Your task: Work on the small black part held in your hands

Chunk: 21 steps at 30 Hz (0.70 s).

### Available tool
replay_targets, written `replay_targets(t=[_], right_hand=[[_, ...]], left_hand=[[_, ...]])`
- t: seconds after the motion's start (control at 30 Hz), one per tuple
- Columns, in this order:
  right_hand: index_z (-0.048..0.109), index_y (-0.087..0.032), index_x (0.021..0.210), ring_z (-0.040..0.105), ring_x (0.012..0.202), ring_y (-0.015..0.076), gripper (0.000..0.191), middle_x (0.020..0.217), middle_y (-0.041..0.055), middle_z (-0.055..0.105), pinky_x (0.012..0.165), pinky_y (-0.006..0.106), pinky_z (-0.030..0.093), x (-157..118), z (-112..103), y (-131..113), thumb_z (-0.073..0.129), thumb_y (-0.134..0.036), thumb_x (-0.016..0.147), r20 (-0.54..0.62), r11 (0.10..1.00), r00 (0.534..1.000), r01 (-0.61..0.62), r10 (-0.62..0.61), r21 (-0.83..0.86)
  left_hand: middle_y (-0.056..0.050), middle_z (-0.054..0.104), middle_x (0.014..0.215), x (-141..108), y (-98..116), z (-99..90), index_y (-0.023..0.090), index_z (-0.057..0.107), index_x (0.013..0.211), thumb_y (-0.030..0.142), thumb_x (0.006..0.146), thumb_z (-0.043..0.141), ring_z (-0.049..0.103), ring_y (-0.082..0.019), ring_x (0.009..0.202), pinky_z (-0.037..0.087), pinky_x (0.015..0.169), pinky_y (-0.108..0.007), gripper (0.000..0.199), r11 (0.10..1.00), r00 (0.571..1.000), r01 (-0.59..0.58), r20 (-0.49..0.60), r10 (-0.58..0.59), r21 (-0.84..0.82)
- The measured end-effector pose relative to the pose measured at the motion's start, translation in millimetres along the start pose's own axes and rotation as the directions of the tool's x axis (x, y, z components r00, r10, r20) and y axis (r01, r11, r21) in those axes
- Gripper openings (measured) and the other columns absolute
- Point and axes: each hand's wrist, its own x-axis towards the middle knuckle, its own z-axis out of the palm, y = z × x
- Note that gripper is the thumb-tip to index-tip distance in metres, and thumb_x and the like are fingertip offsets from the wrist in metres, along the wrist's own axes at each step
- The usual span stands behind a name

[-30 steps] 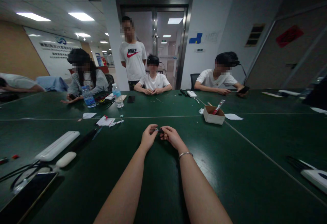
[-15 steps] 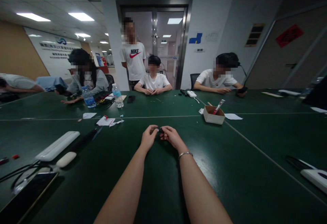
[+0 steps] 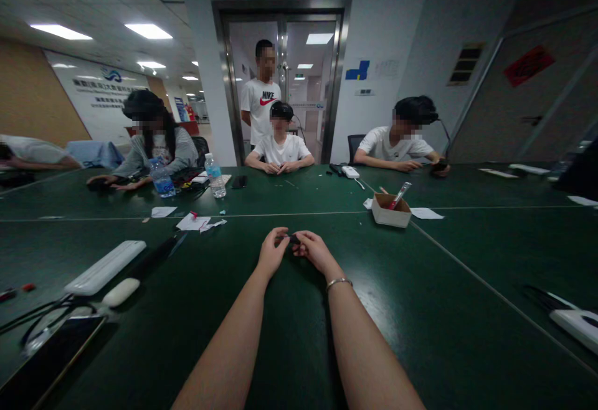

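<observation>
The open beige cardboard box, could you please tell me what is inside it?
A slim red-and-silver object leans inside the box, its silvery end above the rim. The near wall covers part of the bottom, hiding anything there.

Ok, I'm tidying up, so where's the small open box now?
In the head view, the small open box sits right of centre on the green table, beyond the right hand, beside a white paper.

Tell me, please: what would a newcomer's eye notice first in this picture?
Probably the left hand and right hand come first, close together over the green table near the picture's centre, with a small dark item between them. Beyond, a person in a white Nike T-shirt stands in front of the glass door. Right of the hands sits an open box.
</observation>
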Motion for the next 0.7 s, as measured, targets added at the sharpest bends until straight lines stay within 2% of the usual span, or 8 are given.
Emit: replay_targets(t=[0.13, 0.33, 0.47, 0.57, 0.7], right_hand=[[0.063, -0.015, 0.085, 0.055, 0.044, 0.0101, 0.026, 0.051, -0.0014, 0.06, 0.05, 0.023, 0.048, 1.3, -0.7, 1.9, 0.07, -0.036, 0.072, -0.005, 1.0, 1.0, 0.0, 0.0, 0.002], [0.063, -0.015, 0.085, 0.053, 0.043, 0.0091, 0.023, 0.052, -0.001, 0.06, 0.05, 0.023, 0.048, -0.7, 0.1, 0.3, 0.069, -0.035, 0.074, -0.004, 1.0, 1.0, 0.004, -0.004, -0.006], [0.063, -0.015, 0.086, 0.053, 0.043, 0.0089, 0.022, 0.053, -0.0001, 0.062, 0.049, 0.022, 0.048, -1.2, 0.6, -1.3, 0.067, -0.033, 0.075, -0.008, 1.0, 1.0, -0.01, 0.01, -0.017], [0.063, -0.015, 0.085, 0.053, 0.042, 0.009, 0.022, 0.053, -0.0004, 0.061, 0.048, 0.022, 0.048, -1.4, 0.8, -2.0, 0.067, -0.034, 0.075, -0.004, 1.0, 1.0, -0.005, 0.005, -0.015], [0.063, -0.015, 0.085, 0.054, 0.043, 0.0092, 0.021, 0.053, -0.0003, 0.061, 0.047, 0.021, 0.046, -1.7, 0.5, -2.0, 0.066, -0.033, 0.077, -0.002, 1.0, 1.0, -0.003, 0.003, -0.028]], left_hand=[[-0.007, 0.064, 0.099, 0.2, -0.7, 0.5, 0.02, 0.06, 0.108, 0.022, 0.077, 0.059, 0.062, -0.017, 0.089, 0.051, 0.079, -0.031, 0.031, 0.999, 1.0, -0.031, -0.002, 0.031, -0.01], [-0.007, 0.066, 0.096, 0.5, -4.5, 0.3, 0.019, 0.062, 0.101, 0.031, 0.082, 0.054, 0.062, -0.018, 0.087, 0.051, 0.076, -0.031, 0.024, 1.0, 0.999, 0.02, 0.042, -0.019, -0.005], [-0.007, 0.065, 0.102, 0.2, -3.8, -0.6, 0.02, 0.062, 0.106, 0.025, 0.078, 0.059, 0.062, -0.017, 0.09, 0.051, 0.077, -0.031, 0.029, 1.0, 0.999, -0.024, 0.026, 0.024, -0.005], [-0.007, 0.065, 0.099, 0.6, -4.1, -0.7, 0.02, 0.062, 0.106, 0.026, 0.078, 0.059, 0.062, -0.017, 0.086, 0.051, 0.074, -0.029, 0.028, 0.999, 0.999, -0.034, 0.025, 0.034, -0.007], [-0.006, 0.066, 0.09, 1.4, -6.3, -0.5, 0.02, 0.062, 0.104, 0.035, 0.082, 0.056, 0.062, -0.017, 0.081, 0.051, 0.067, -0.027, 0.027, 1.0, 0.999, 0.024, 0.036, -0.024, 0.006]])
